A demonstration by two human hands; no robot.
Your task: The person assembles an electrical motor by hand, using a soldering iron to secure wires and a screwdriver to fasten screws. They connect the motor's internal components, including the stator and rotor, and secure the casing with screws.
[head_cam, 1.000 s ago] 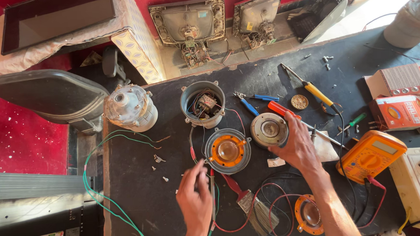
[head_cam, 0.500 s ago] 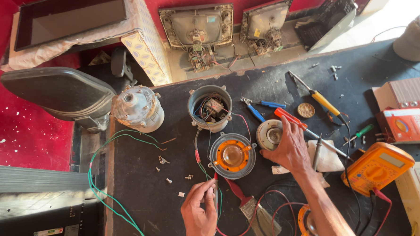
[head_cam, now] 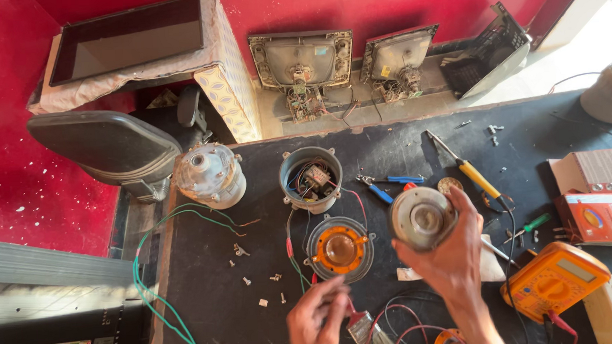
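Two hands are at work over the dark table [head_cam: 209, 314]. The right hand [head_cam: 454, 255] is wrapped around a round silver metal part [head_cam: 423, 218] and holds it up off the table, flat face toward the camera. The left hand [head_cam: 317, 323] is lower down, with its fingers pinched narrow on something thin; I cannot tell what it is. One round orange part [head_cam: 341, 249] lies flat on the table between the hands, just left of the silver part and just above the left hand, which is nearer to it. One open grey can [head_cam: 311, 178] with wires sits behind it. One yellow meter [head_cam: 555, 281] sits to the right. One yellow-handled screwdriver [head_cam: 465, 168] points away.
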